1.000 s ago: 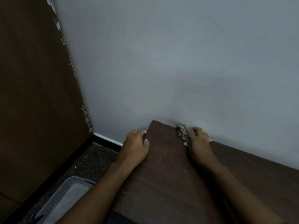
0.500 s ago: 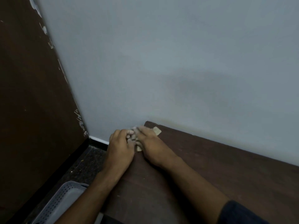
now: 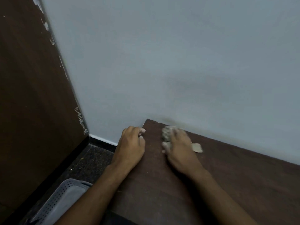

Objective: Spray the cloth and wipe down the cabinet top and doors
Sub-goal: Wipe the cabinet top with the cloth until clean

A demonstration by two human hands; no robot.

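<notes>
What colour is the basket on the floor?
Light grey, with small perforations, on the basket at lower left of the head view.

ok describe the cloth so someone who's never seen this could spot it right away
Start at the dark brown cabinet top running along the pale wall, and go to its far left corner. There the right hand presses a small crumpled cloth, blurred with motion, onto the wood. It is the only light, mottled grey-beige thing on the dark surface, showing beyond the fingers and at the hand's right side.
</notes>
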